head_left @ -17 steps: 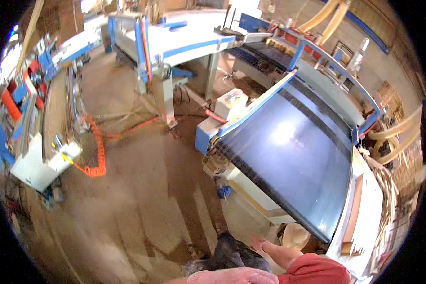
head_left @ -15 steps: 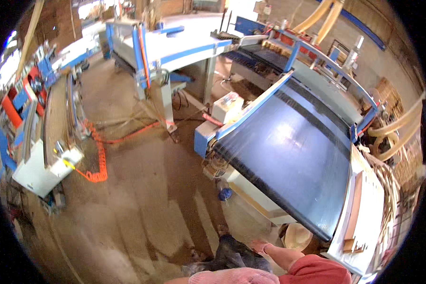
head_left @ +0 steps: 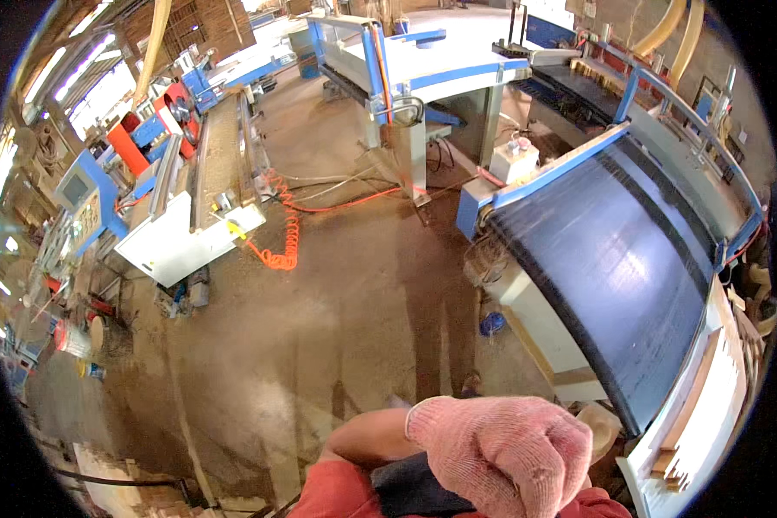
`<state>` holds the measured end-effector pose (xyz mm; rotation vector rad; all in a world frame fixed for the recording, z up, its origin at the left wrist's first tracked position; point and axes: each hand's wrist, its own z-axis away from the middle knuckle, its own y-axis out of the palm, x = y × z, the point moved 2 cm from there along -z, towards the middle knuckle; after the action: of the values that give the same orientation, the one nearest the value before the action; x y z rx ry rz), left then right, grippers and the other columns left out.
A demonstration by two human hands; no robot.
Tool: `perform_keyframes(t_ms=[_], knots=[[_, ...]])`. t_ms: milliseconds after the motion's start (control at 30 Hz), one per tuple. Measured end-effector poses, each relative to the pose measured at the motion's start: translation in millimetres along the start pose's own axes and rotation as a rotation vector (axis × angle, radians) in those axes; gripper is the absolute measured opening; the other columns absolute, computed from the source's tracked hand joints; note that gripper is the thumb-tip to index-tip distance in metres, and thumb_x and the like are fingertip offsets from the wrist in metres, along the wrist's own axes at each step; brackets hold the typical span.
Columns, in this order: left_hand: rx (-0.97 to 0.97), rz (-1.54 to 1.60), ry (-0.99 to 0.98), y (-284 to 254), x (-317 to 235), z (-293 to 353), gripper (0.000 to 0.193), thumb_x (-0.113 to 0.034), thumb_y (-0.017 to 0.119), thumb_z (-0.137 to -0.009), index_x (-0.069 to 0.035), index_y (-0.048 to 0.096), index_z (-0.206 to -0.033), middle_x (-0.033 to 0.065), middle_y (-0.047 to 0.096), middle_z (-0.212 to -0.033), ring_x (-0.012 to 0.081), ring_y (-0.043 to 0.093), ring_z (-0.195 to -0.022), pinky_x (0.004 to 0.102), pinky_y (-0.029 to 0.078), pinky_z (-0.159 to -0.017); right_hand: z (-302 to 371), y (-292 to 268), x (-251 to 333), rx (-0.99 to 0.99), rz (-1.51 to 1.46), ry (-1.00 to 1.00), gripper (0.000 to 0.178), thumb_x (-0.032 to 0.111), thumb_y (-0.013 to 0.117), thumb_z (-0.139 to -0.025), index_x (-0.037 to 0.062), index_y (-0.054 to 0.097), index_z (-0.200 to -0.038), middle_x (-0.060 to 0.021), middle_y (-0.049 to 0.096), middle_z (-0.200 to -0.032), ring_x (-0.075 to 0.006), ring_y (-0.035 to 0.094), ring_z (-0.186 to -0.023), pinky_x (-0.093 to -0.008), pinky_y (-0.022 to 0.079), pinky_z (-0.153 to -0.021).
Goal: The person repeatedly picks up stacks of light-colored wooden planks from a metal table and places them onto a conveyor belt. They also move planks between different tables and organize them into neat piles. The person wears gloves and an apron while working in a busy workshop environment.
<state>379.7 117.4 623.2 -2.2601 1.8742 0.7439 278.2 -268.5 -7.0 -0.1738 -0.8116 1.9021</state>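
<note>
My left hand [head_left: 514, 453] wears a pink knit glove and is raised in front of me at the lower edge. Its fingers are curled closed, and anything inside them is hidden. The bare forearm [head_left: 367, 440] comes out of a red sleeve [head_left: 332, 492]. Dark cloth [head_left: 419, 485] shows just below the glove's cuff. My right hand cannot be seen; only a bit of red cloth [head_left: 597, 503] appears on that side. The nearest machine is a conveyor with a wide dark belt [head_left: 609, 276], to the right of the glove and apart from it.
Long wooden strips [head_left: 695, 397] lie on a white board beside the belt. A white-topped machine table [head_left: 457, 69] stands at the far side. On the left are a machine with a white end panel [head_left: 186, 242] and a coiled orange hose [head_left: 281, 255] on the brown floor [head_left: 319, 319].
My gloved left hand has come up from the lower edge and moved right. My bare right hand has gone out of sight. The view has turned left, shifting the machines rightward.
</note>
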Motion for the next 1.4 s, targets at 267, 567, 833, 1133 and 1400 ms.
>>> perform_keyframes(t_ms=[267, 567, 833, 1133, 1400], knots=[[-0.006, -0.146, 0.11, -110, -29, 25, 0.022, -0.016, 0.077, -0.098, 0.006, 0.076, -0.102, 0.0143, 0.069, -0.104, 0.0303, 0.067, -0.096, 0.0503, 0.058, -0.095, -56, -263, 156, -0.376, -0.933, -0.147, 0.044, 0.035, 0.061, -0.098, 0.001, 0.071, -0.123, -0.0239, 0.075, -0.115, -0.0316, 0.071, -0.103, -0.0435, 0.054, -0.093], [-0.019, 0.103, -0.132, -44, 63, -77, 0.026, -0.02, 0.073, -0.1, 0.004, 0.073, -0.107, 0.0143, 0.071, -0.102, 0.0259, 0.069, -0.098, 0.0446, 0.059, -0.096, 133, -396, 167, -0.422, -1.336, -0.396, 0.054, 0.027, 0.069, -0.107, 0.002, 0.058, -0.153, -0.0089, 0.074, -0.133, -0.0166, 0.065, -0.125, -0.0356, 0.048, -0.113], [-0.29, 0.021, -0.483, -83, 268, -83, 0.033, -0.019, 0.071, -0.103, 0.008, 0.073, -0.122, 0.0207, 0.075, -0.119, 0.0308, 0.073, -0.112, 0.0412, 0.058, -0.103, 261, -397, -70, -0.991, -1.441, -0.315, 0.048, 0.022, 0.07, -0.108, 0.0032, 0.06, -0.151, -0.0084, 0.076, -0.127, -0.0153, 0.066, -0.119, -0.0337, 0.053, -0.108], [-0.392, -0.584, -1.194, -172, 513, -25, 0.075, -0.011, 0.073, -0.1, 0.003, 0.037, -0.164, 0.0261, 0.05, -0.162, 0.0349, 0.05, -0.15, 0.0411, 0.04, -0.124, 386, -300, -466, -1.318, -0.75, 1.309, 0.064, 0.039, 0.059, -0.108, -0.0008, 0.049, -0.157, -0.0255, 0.059, -0.152, -0.0416, 0.06, -0.136, -0.045, 0.047, -0.116], [-0.082, -0.86, -1.159, -174, 612, -12, 0.105, -0.047, 0.073, -0.097, 0.0, 0.015, -0.172, 0.0289, 0.029, -0.173, 0.0407, 0.032, -0.16, 0.0426, 0.028, -0.131, 384, -277, -562, -1.081, -0.926, 1.357, 0.074, 0.064, 0.047, -0.103, -0.0041, 0.076, -0.11, -0.033, 0.071, -0.118, -0.0478, 0.066, -0.118, -0.0522, 0.049, -0.101]])
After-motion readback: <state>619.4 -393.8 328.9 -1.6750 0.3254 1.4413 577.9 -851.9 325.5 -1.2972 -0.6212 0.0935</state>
